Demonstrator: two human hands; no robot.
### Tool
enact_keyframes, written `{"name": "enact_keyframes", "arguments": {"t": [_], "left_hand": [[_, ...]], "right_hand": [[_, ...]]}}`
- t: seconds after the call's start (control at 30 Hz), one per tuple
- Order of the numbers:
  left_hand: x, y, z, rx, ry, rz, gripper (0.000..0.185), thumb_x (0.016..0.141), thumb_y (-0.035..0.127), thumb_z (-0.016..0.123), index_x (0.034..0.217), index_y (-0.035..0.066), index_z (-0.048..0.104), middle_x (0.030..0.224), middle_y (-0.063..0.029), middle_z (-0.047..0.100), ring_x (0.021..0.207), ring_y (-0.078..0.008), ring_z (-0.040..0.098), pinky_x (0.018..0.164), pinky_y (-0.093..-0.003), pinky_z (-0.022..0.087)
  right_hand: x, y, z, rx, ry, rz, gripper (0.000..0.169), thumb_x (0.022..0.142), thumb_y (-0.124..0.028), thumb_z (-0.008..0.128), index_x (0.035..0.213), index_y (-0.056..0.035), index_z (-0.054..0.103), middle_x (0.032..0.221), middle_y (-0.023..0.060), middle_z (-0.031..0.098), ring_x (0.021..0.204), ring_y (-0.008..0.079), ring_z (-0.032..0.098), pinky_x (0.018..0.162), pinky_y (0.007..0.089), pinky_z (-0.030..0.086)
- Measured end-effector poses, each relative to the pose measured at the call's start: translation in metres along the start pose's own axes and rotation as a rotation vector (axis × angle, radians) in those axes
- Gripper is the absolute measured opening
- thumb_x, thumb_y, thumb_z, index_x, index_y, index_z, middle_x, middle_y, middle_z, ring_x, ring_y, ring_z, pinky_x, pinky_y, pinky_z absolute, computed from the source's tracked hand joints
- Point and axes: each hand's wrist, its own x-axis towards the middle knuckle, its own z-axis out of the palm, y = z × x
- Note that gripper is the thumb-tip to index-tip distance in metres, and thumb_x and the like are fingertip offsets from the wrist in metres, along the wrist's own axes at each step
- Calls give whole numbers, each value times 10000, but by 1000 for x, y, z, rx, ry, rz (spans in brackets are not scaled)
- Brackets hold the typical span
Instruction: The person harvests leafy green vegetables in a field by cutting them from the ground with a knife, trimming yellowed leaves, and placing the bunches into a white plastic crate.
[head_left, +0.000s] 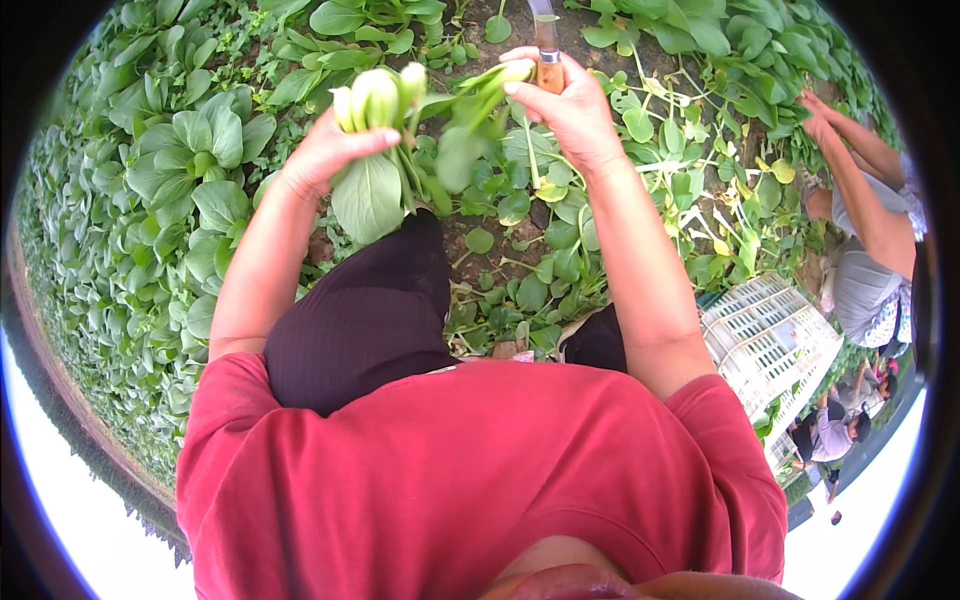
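Observation:
My left hand (349, 146) is closed around a bunch of leafy greens (371, 191) that look like bok choy, their pale cut bases pointing up and leaves hanging below. In my right hand (566, 105) is the wooden handle of a knife (550, 71) with a curved blade, pointing away from me. The thumb and fingers of that same hand also pinch a leafy stalk (499, 82), whose blurred leaves hang towards the bunch. Both hands are raised over the vegetable bed, a short way apart.
Growing leafy plants (217, 150) fill the left side. Loose and yellowing leaves (720, 217) lie on soil at the right. A white plastic crate (772, 330) stands near my right elbow. A co-worker's hands (821, 120) reach into plants at far right; several people are farther back.

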Motion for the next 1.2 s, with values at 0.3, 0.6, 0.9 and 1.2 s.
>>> {"name": "enact_keyframes", "arguments": {"t": [0.3,0.6,0.9,1.2], "left_hand": [[22,2,43,1,63,125,465,752,110,776,1172,35,592,1048,-23,653,951,-125,614,872,-289,487],[27,-18,39,-87,73,-127,493,730,112,771,1182,39,588,1086,-43,643,983,-141,603,908,-302,467],[33,24,-10,1253,53,-87,378,640,201,763,990,102,656,1058,-93,672,921,-259,656,810,-374,525],[60,-8,-60,1760,303,-135,357,680,105,715,1024,88,621,1227,-31,576,986,-244,639,788,-388,541]], "right_hand": [[-5,-1,48,284,20,20,314,776,-110,770,1008,-26,576,811,16,608,645,75,547,558,200,435],[4,21,28,-138,-98,66,268,783,-167,766,965,-55,604,807,-10,614,646,62,526,582,212,436],[41,68,-7,-878,-40,56,347,839,-333,668,1053,-68,600,939,142,665,880,305,648,795,382,500],[116,87,66,-1063,-184,-82,273,930,-237,502,1072,-15,575,1048,195,620,1017,352,601,883,454,480]]}}
